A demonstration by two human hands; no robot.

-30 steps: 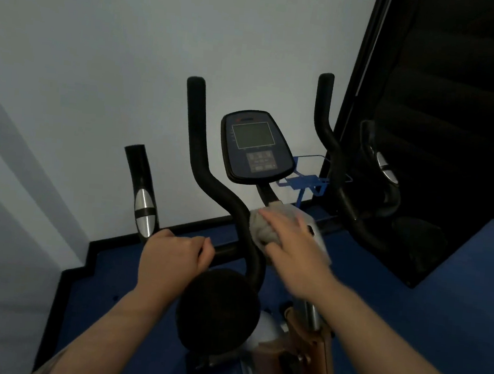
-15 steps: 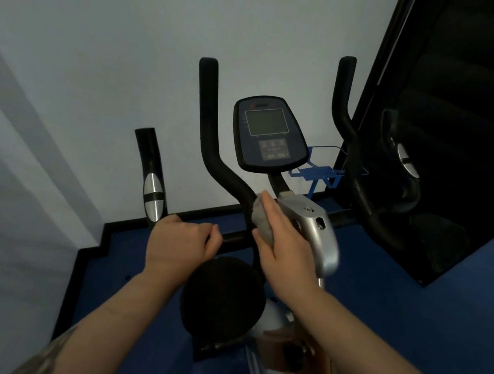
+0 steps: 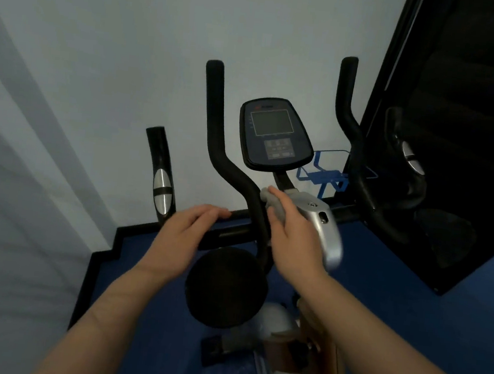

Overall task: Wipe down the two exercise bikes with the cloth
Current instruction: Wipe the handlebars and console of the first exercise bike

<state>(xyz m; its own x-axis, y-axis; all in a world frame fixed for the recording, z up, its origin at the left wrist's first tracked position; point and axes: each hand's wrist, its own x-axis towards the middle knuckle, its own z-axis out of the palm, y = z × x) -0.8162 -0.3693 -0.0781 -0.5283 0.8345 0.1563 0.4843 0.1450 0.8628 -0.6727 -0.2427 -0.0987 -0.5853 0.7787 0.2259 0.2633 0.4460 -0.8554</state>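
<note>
The right hand (image 3: 292,236) bunches the soft, limp cloth (image 3: 273,203) against the bike's silver post (image 3: 326,227), while the left hand (image 3: 188,232) rests open-fingered on the rigid crossbar (image 3: 232,233) beside it.

My two hands, out in front of me.
My left hand (image 3: 188,235) lies flat, fingers straight; just right of it, my right hand (image 3: 292,236) curls round the cloth (image 3: 271,200).

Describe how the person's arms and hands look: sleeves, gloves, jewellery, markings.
Both forearms are bare, with no sleeve in view. The left hand and right hand wear no gloves; no rings, watch or bracelet show. The picture is slightly blurred, so fine markings cannot be told.
</note>
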